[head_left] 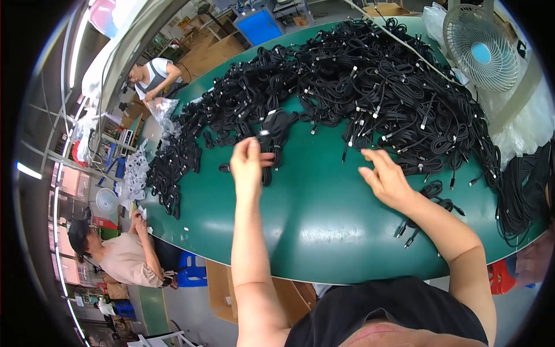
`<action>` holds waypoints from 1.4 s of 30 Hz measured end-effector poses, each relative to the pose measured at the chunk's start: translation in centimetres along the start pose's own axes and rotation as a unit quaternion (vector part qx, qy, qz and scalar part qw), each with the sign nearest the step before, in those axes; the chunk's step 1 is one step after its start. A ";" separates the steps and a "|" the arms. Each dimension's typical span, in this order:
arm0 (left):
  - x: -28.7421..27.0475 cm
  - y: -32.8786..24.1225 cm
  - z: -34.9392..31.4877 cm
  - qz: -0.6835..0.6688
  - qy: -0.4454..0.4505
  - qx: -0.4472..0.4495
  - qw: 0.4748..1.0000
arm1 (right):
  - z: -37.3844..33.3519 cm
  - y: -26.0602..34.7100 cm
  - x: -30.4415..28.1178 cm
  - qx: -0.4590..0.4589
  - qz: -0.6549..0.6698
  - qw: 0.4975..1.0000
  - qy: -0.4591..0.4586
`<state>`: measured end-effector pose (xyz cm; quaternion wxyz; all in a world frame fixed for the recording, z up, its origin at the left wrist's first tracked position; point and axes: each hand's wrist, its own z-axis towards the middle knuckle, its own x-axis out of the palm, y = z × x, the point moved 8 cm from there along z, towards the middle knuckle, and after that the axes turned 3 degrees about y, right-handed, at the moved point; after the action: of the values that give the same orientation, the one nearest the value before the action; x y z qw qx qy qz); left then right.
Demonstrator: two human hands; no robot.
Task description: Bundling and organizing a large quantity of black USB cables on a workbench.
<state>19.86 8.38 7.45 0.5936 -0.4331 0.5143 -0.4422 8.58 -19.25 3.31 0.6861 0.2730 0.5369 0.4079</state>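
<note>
My left hand point(247, 162) is raised over the left middle of the table, its thumb and fingers closed at the white-tipped end of a coiled black cable point(277, 128). Part of that coil is behind my fingers, and it looks slightly blurred. To the right, my right hand point(386, 179) hovers with thumb and fingers apart and nothing in them. Just past its fingertips lies the edge of a large heap of coiled black cables point(370, 87) with pale metal plugs. Close to my right wrist, a few loose cables point(432, 191) rest on the green tabletop point(324, 231).
The heap curves along the far side to a smaller pile of cables point(173, 168) at the left. A fan point(481, 52) stands at the far right beside clear plastic bags point(520, 133). One person point(124, 254) sits at the left edge; another point(159, 81) is farther back.
</note>
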 end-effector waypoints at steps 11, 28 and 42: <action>13.0 -4.3 21.6 0.533 -0.038 0.374 0.758 | 0.0 -0.4 2.5 -0.062 -0.176 0.981 0.062; -0.8 7.3 27.9 0.734 -0.015 0.262 0.626 | 0.3 -0.7 2.4 -0.057 -0.157 0.980 0.111; -11.4 -0.5 7.4 0.641 -0.162 0.241 0.710 | 0.7 -0.7 3.4 -0.054 -0.169 0.977 0.122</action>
<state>26.22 19.80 11.23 0.8927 0.0934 0.4406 0.0130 9.73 -16.69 1.14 0.6880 0.0889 0.6322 0.3450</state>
